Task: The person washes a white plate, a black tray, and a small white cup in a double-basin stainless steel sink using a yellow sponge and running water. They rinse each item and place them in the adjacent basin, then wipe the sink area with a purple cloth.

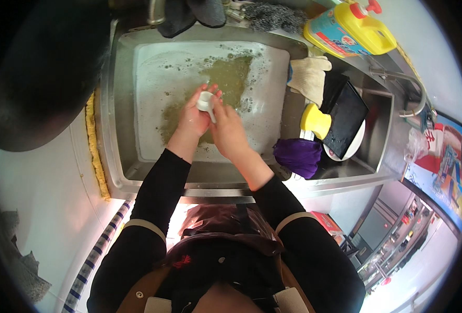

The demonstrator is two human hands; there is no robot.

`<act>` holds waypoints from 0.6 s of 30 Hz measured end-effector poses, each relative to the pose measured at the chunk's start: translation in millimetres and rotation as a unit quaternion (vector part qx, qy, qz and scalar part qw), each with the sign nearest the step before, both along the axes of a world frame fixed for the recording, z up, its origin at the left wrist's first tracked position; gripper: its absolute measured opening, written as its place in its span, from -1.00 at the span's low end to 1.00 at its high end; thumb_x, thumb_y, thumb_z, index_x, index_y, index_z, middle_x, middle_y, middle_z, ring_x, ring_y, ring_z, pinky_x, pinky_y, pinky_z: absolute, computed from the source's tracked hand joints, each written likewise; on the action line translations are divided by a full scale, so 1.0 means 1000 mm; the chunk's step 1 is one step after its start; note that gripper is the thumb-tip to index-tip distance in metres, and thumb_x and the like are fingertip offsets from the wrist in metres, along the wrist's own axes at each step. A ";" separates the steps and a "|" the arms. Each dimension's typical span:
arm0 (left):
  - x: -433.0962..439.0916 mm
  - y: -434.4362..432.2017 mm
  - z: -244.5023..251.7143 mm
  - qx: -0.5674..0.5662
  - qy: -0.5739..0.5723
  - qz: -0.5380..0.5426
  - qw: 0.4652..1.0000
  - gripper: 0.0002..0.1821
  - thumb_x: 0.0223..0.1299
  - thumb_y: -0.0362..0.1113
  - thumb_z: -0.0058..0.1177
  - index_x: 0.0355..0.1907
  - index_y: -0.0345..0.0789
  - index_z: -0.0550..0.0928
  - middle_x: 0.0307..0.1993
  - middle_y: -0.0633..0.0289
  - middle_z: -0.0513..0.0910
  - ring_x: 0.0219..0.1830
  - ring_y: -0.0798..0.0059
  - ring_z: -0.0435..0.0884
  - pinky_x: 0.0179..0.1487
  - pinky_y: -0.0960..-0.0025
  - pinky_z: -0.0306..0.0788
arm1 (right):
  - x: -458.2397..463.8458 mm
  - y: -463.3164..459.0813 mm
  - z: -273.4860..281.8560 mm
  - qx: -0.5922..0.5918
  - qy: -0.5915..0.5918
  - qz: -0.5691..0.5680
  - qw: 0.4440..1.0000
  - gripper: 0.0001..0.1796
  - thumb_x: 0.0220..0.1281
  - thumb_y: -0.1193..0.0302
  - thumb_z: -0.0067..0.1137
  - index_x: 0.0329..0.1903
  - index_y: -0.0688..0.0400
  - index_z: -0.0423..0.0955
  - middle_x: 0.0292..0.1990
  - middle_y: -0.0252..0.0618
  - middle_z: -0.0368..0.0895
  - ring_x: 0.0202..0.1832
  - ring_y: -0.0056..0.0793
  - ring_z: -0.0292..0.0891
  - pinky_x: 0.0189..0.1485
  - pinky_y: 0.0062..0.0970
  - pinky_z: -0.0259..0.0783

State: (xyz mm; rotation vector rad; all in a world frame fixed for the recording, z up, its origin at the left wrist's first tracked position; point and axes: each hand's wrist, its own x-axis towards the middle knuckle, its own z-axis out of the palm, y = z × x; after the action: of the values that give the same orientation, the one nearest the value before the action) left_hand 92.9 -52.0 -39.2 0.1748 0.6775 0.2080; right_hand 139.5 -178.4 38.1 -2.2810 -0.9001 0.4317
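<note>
Above the soapy water of a stainless steel sink basin [123, 117], my two hands meet around a small white spoon [205, 101] with a round bowl. My left hand [193, 117] is turned palm up and cradles the bowl, its fingertips showing beyond it. From the right, my right hand [229, 131] has its fingers against the short handle and partly covers it. Pale foam [160, 78] with scattered bubbles floats on the cloudy yellowish water [231, 78]. The basin's bottom is hidden.
The right-hand basin [379, 129] holds a black tray [346, 121] over a white plate [358, 144]. On the divider lie a knit glove [309, 78], a yellow sponge [315, 121] and a purple cloth [298, 156]. Behind stand steel wool [276, 16], a yellow detergent jug [348, 31] and a faucet [156, 11].
</note>
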 end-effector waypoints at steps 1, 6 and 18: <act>0.002 0.000 0.004 -0.035 0.003 0.017 0.999 -0.60 0.44 -0.01 -0.21 0.12 -0.24 0.40 0.21 0.04 0.45 0.19 0.19 0.45 0.06 0.23 0.47 | 0.007 -0.015 0.017 0.015 0.020 0.026 0.999 -0.42 -0.06 0.56 0.28 0.11 0.20 0.35 0.08 0.15 0.43 0.11 0.09 0.39 0.11 -0.13 0.34; 0.004 0.013 0.025 -0.101 -0.168 0.058 0.979 -0.37 0.41 0.24 -0.38 0.11 -0.27 0.45 0.24 0.01 0.41 0.15 0.18 0.47 -0.03 0.25 0.53 | 0.080 -0.131 0.062 -0.133 -0.199 -0.073 0.968 -0.43 -0.22 0.59 0.32 -0.01 0.13 0.40 0.18 -0.03 0.36 0.27 0.01 0.22 0.37 -0.02 0.02; 0.013 0.000 0.049 -0.031 -0.056 -0.030 0.997 -0.31 0.41 0.27 -0.50 0.32 -0.19 0.33 0.02 0.12 0.55 0.18 0.22 0.45 0.23 0.20 0.37 | 0.040 -0.011 0.049 0.083 -0.028 -0.036 0.995 -0.44 0.06 0.50 0.22 0.19 0.11 0.40 0.03 0.07 0.40 0.04 0.05 0.40 0.10 -0.19 0.38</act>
State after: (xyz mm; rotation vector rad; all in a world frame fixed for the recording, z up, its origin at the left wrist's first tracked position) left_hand 105.9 -52.2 10.2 0.1220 0.5660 0.1380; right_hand 180.0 -189.0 87.5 -2.1732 -0.8459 0.2531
